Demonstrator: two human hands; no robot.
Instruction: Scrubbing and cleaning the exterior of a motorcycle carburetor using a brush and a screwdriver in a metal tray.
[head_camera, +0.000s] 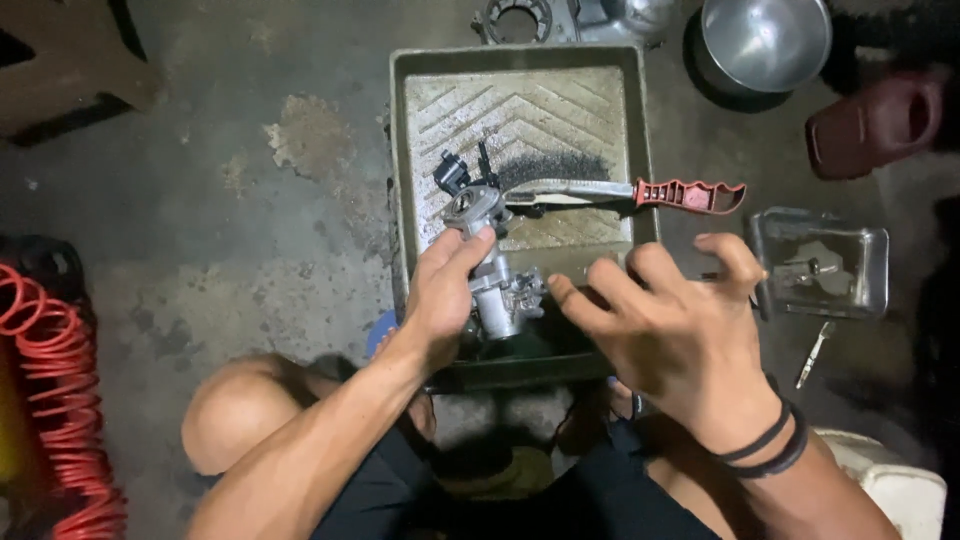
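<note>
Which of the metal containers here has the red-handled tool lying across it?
The big ribbed tray between the hands; the tool spans its right wall. The round bowl and small clear-sided tin sit apart, right.

A stained, patchy concrete floor (250, 200) is seen under dim light. A coiled red hose (55, 390) is laid at the left edge, and a wooden stool (60, 60) is placed in the upper left corner.

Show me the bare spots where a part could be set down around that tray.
Bare concrete floor lies left of the tray, up to the red coiled hose. The tray's ribbed upper half is bare too. Crowded: its lower end, with the carburetor, brush, left hand and right hand.
</note>
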